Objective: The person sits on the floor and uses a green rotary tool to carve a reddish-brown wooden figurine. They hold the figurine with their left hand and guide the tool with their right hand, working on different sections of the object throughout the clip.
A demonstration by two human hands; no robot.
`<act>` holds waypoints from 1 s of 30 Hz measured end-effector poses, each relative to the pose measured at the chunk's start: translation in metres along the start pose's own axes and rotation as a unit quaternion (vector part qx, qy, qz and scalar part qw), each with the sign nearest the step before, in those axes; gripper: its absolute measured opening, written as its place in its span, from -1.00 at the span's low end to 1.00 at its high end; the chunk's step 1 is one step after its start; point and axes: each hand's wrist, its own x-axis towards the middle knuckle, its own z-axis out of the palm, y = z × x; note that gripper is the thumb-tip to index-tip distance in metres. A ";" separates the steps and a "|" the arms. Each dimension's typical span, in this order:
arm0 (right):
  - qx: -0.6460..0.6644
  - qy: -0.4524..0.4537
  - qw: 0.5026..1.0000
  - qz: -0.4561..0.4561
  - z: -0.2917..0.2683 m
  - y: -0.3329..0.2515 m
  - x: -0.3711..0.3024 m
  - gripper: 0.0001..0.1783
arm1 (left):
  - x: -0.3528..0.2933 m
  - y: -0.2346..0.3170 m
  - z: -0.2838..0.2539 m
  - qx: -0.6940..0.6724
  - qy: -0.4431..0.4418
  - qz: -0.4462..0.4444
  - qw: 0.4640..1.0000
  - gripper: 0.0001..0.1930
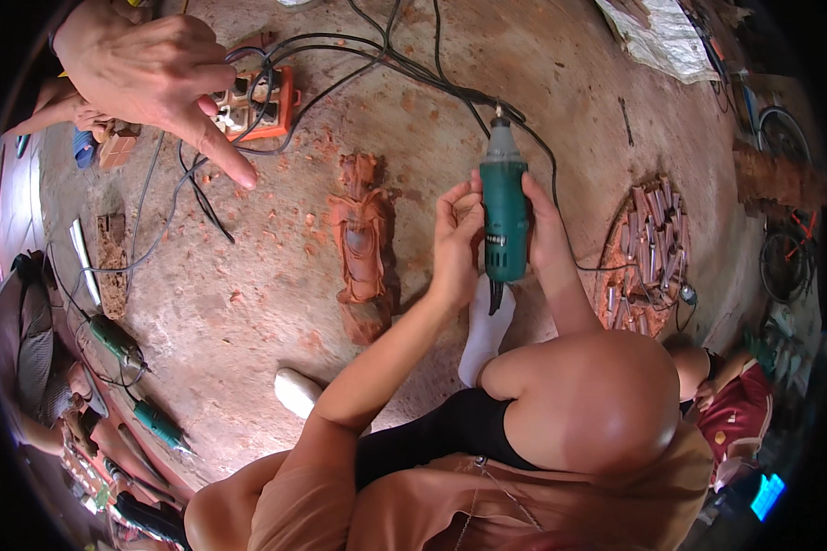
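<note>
Green tool (504,207), markings (495,241) unreadable, sits between left hand (457,231) and right hand (544,226)

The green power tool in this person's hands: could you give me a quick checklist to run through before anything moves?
1. Held securely: ok; the left hand and right hand grip opposite sides of the green power tool.
2. Fingers clear of the tool tip: ok; they sit lower, on the body.
3. Cables clear: not ok; black cables run close by the tip.
4. Carved figure steadied: not ok; no hand or clamp is on it.
5. Co-worker's pointing hand clear of the tool: ok; it is well apart.
6. Switched off: cannot tell.
</note>
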 end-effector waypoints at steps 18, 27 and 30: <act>-0.132 0.004 0.991 -0.024 0.019 0.002 -0.005 -0.29 | 0.010 0.024 -0.016 -0.135 -0.059 -0.162 0.976 -0.49; -0.190 0.021 0.979 -0.078 0.043 0.002 -0.015 -0.25 | 0.012 0.028 -0.022 -0.255 -0.113 -0.181 0.943 -0.48; -0.156 0.054 0.986 -0.028 0.038 -0.007 -0.014 -0.33 | 0.013 0.034 -0.016 -0.165 -0.133 -0.181 0.960 -0.51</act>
